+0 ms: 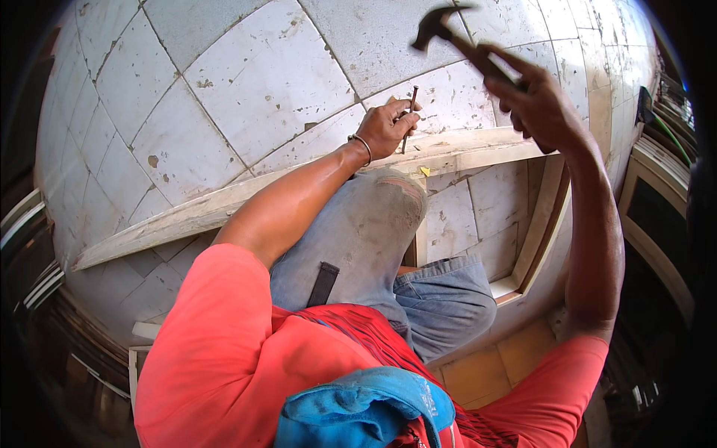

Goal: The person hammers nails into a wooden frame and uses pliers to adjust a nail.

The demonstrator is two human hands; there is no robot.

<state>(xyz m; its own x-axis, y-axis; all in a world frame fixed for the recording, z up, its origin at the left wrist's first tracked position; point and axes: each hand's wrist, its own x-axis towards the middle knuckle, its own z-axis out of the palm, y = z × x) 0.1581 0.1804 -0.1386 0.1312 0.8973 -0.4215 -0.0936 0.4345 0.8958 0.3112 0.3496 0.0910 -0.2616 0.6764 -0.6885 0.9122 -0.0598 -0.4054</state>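
My left hand point(385, 130) is closed, pinching a long dark nail point(414, 98) between thumb and fingers. The nail stands nearly upright, its lower end at the edge of a pale wooden frame point(464, 151); whether it has entered the wood I cannot tell. Raised above and to the right, my right hand point(539, 106) grips a claw hammer point(469, 51) by its handle. The hammer's dark head is up in the air, slightly blurred and apart from the nail. My bent knee, in worn grey-blue trousers point(358, 224), rests against the frame just below my left hand.
White, chipped tiles point(269, 82) cover the surface beneath the frame. A small yellow scrap point(425, 171) lies on the wood near my knee. Stacked frames point(657, 175) stand at the right, and more long pieces point(45, 276) are piled at the left.
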